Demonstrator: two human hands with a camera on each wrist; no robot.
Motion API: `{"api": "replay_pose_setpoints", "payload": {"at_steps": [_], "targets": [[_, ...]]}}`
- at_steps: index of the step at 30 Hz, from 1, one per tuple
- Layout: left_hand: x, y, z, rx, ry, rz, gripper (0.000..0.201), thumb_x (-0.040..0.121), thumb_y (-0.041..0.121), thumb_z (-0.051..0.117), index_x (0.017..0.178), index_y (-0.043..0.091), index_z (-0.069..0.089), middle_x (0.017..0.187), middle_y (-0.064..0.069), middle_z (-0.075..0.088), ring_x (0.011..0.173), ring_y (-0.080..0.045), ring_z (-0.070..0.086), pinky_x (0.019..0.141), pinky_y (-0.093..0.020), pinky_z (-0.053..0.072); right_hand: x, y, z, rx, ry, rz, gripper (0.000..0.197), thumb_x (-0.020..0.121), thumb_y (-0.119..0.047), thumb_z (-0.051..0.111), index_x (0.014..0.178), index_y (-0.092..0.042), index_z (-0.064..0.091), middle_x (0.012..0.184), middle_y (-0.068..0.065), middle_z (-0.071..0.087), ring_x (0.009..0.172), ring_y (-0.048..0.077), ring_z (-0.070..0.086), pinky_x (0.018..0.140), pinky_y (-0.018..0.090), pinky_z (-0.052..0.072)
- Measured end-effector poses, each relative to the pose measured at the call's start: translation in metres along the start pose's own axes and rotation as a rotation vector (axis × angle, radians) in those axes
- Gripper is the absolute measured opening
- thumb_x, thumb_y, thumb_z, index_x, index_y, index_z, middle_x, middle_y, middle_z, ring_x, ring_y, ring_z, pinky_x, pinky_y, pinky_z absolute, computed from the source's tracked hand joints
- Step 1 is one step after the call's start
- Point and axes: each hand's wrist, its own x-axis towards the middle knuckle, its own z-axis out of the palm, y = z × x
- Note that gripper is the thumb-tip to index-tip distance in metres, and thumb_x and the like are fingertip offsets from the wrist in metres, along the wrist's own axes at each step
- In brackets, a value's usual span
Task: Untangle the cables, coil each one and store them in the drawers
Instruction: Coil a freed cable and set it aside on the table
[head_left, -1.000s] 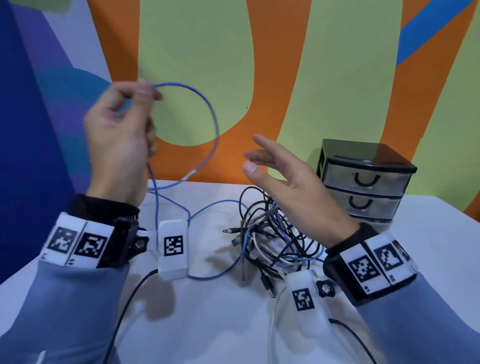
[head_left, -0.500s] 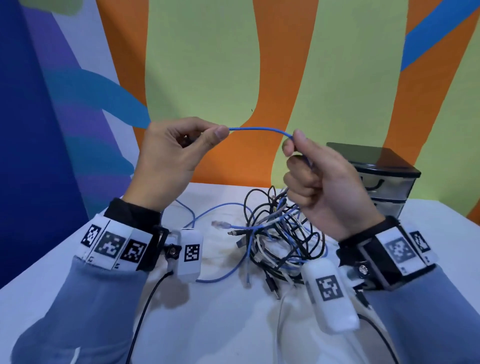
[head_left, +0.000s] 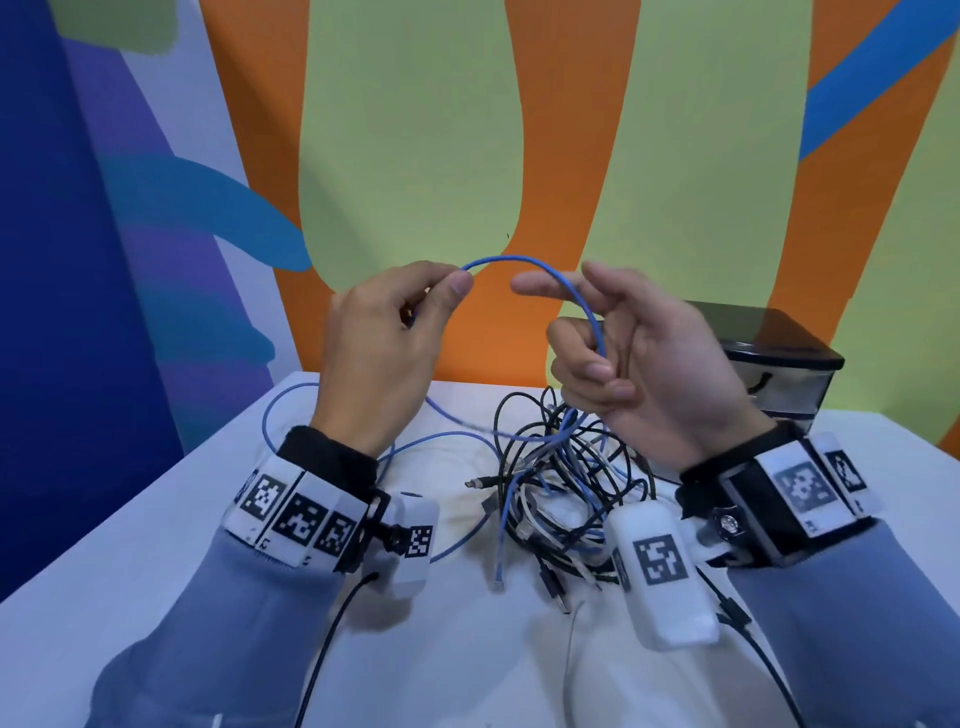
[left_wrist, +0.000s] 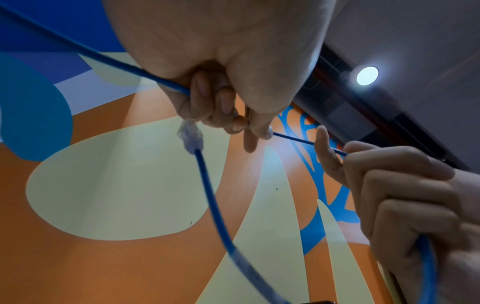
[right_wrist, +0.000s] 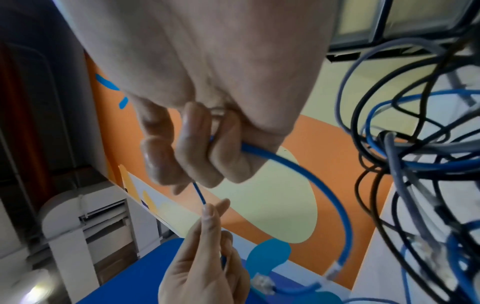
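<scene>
A thin blue cable (head_left: 524, 261) arches in the air between my two hands above the table. My left hand (head_left: 384, 332) pinches it between thumb and forefinger, and in the left wrist view its clear plug (left_wrist: 191, 133) hangs just below those fingers (left_wrist: 228, 115). My right hand (head_left: 623, 353) grips the same blue cable (right_wrist: 285, 164) with its lower fingers curled round it, while the thumb and forefinger stick out straight. From there the cable drops into a tangle of black, white and blue cables (head_left: 566, 493) on the white table (head_left: 156, 571).
A small black drawer unit (head_left: 779, 364) with clear drawers stands at the back right, partly behind my right hand. A painted orange, green and blue wall rises right behind the table. White wrist-camera housings (head_left: 660, 566) and their black leads hang under both wrists.
My left hand came down from high on the left towards the middle. My right hand, open a second ago, took hold of the blue cable; the span between the hands now bows into a taller arch.
</scene>
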Motion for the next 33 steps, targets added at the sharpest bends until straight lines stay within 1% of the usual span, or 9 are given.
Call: {"api": "replay_pose_setpoints", "payload": {"at_steps": [5,10,13,15,20,25,29,31,33], "targets": [[-0.002,0.002,0.003,0.047,-0.017,0.005,0.027,0.107,0.045,0.061,0.109,0.026,0.081,0.061,0.004,0.048,0.060,-0.015,0.041,0.057,-0.033,0.035,0.009,0.007,0.017,-0.069,0.070,-0.142,0.041,0.111,-0.032,0.038,0.130,-0.011,0.067,0.048,-0.003,0.030,0.045,0.013,0.013,0.048,0.031,0.008],[-0.017,0.009,0.018,0.304,-0.529,0.068,0.011,0.109,0.040,0.051,0.112,0.035,0.060,0.064,0.003,0.053,0.067,-0.031,0.052,0.075,-0.048,0.052,0.025,0.018,0.014,-0.041,0.287,-0.334,0.040,0.113,-0.024,0.036,0.146,-0.004,0.050,0.060,0.002,0.060,0.038,0.009,0.038,0.041,0.019,0.028],[-0.024,0.018,0.022,0.293,-0.685,0.145,0.016,0.109,0.039,0.054,0.102,0.028,0.063,0.060,0.003,0.051,0.057,-0.018,0.045,0.061,-0.041,0.043,0.028,0.023,0.004,0.012,0.384,-0.420,0.041,0.115,-0.022,0.033,0.153,-0.007,0.037,0.090,0.012,0.078,0.075,0.022,0.076,0.066,0.024,0.059],[-0.025,0.025,0.020,0.219,-0.735,0.162,0.023,0.107,0.039,0.059,0.103,0.020,0.070,0.058,-0.001,0.046,0.057,-0.020,0.042,0.057,-0.041,0.038,0.028,0.026,-0.003,-0.008,0.422,-0.459,0.043,0.115,-0.021,0.032,0.157,-0.010,0.032,0.104,0.015,0.079,0.102,0.029,0.077,0.089,0.032,0.061],[-0.020,0.035,0.010,0.045,-0.810,0.046,0.015,0.096,0.039,0.077,0.091,0.025,0.079,0.054,0.001,0.049,0.051,-0.012,0.039,0.051,-0.026,0.027,0.020,0.035,-0.002,-0.421,0.455,-0.446,0.047,0.115,-0.026,0.032,0.162,-0.023,0.028,0.107,0.010,0.079,0.095,0.024,0.078,0.087,0.033,0.061],[-0.011,0.027,-0.005,-0.115,-0.785,-0.111,0.022,0.093,0.035,0.081,0.080,0.017,0.077,0.056,0.004,0.054,0.053,-0.008,0.039,0.053,-0.027,0.031,0.009,0.036,-0.009,-0.935,0.524,-0.440,0.048,0.114,-0.036,0.032,0.162,-0.037,0.028,0.079,-0.004,0.077,0.051,0.013,0.065,0.060,0.037,0.057],[0.003,0.014,-0.024,-0.157,-0.503,-0.165,0.020,0.087,0.035,0.084,0.082,0.016,0.080,0.057,0.003,0.047,0.055,-0.010,0.036,0.053,-0.028,0.028,0.004,0.036,-0.026,-1.169,0.519,-0.359,0.045,0.113,-0.043,0.030,0.157,-0.041,0.033,0.057,-0.001,0.064,0.060,0.005,0.065,0.077,0.041,0.056],[0.006,0.010,-0.029,-0.124,-0.353,-0.092,0.019,0.084,0.037,0.086,0.080,0.019,0.080,0.058,-0.005,0.051,0.058,-0.009,0.038,0.053,-0.024,0.029,0.002,0.038,-0.025,-1.160,0.406,-0.275,0.042,0.111,-0.048,0.031,0.152,-0.042,0.040,0.065,0.006,0.064,0.066,0.023,0.066,0.084,0.051,0.057],[0.007,0.009,-0.027,-0.142,-0.210,-0.038,0.019,0.081,0.039,0.088,0.079,0.023,0.080,0.057,-0.008,0.047,0.058,-0.011,0.037,0.053,-0.026,0.030,0.002,0.040,-0.019,-1.103,0.302,-0.189,0.041,0.112,-0.046,0.035,0.149,-0.036,0.049,0.078,-0.012,0.071,0.072,0.007,0.065,0.080,0.040,0.054]]}}
